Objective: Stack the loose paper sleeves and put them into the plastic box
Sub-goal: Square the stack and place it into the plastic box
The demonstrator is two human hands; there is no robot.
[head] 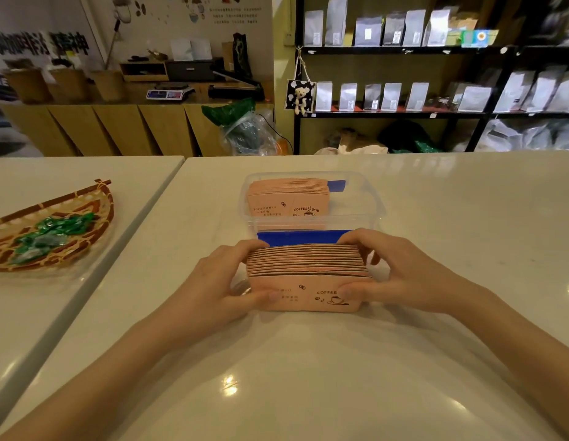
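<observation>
You press the stack of sleeves (307,275) between your left hand (225,281) and right hand (400,272), fingers closed on its ends to keep the edges even, just before the plastic box (377,205)

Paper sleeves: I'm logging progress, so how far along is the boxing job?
Done: one row of pink paper sleeves already stands in the clear plastic box. In hand: the left hand and right hand grip a second squared stack of pink sleeves on the white table. Left: putting that stack into the box.
</observation>
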